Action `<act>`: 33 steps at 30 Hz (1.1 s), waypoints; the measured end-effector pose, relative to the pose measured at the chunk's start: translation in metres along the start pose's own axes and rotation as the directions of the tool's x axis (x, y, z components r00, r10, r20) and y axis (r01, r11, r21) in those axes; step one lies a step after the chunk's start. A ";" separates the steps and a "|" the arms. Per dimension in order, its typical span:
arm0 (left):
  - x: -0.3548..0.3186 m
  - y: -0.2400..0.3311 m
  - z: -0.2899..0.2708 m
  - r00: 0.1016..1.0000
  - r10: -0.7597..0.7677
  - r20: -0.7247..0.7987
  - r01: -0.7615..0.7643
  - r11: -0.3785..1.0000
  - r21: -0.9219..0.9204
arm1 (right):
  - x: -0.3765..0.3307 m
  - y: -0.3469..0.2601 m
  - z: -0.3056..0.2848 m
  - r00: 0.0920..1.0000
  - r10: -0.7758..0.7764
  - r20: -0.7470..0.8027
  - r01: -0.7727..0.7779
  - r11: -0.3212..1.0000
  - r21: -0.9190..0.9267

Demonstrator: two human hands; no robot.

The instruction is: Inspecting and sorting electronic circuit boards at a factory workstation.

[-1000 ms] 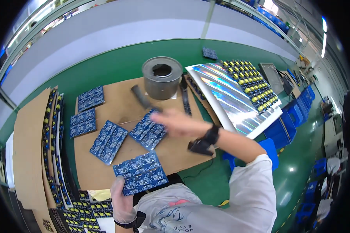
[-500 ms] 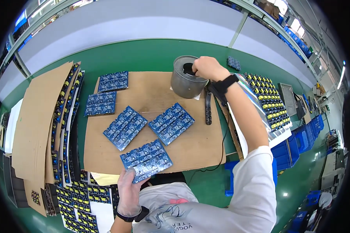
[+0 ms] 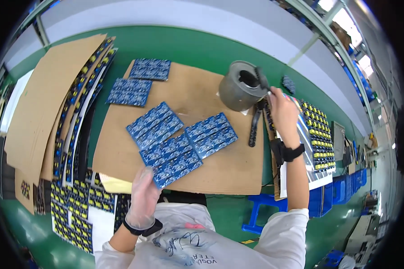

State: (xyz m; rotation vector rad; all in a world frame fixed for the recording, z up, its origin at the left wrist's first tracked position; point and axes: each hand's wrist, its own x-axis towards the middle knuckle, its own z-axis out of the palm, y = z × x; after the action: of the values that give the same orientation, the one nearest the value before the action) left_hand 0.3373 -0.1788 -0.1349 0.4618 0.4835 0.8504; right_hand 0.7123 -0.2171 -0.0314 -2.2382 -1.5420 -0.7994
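Left hand [image 3: 144,188]: clamped on board [image 3: 173,161], by cardboard's [image 3: 229,177] near edge
Right hand [image 3: 283,107]: clamped on black tool [image 3: 262,80], beside can [image 3: 236,93]
Can: cardboard's far right corner

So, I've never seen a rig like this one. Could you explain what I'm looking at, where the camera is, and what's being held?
There is no machine here: these are a person's own two hands, seen from a wide fisheye camera worn on the head and looking down, so straight edges bend.

On the green surface lies a cardboard sheet. On it are a grey metal can and four blue circuit-board panels.

The left hand, in a thin see-through glove, holds another blue panel by its near left corner. The right hand holds a dark tool at the can's opening; it is too blurred to name.
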 end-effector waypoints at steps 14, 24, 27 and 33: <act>-0.020 -0.002 0.001 0.998 0.042 -0.047 -0.044 0.998 -0.046 | -0.097 -0.168 -0.063 0.809 -0.480 0.340 0.239 0.796 0.556; -0.027 -0.002 -0.004 1.000 0.008 0.004 -0.008 0.998 -0.057 | -0.099 -0.157 -0.030 0.905 -0.316 0.285 0.157 0.870 0.468; -0.025 0.002 -0.009 1.000 0.011 0.028 -0.010 1.000 -0.026 | -0.111 -0.202 -0.064 0.795 -0.561 0.230 0.319 0.709 0.628; -0.022 0.005 -0.008 0.998 0.010 -0.062 -0.015 0.997 -0.076 | -0.112 -0.162 -0.035 0.896 -0.324 0.305 0.130 0.845 0.518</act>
State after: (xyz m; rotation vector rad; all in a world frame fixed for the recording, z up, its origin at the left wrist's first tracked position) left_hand 0.3175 -0.1919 -0.1336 0.3700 0.5033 0.8942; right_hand 0.5233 -0.2599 -0.0810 -1.9129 -1.9541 0.0153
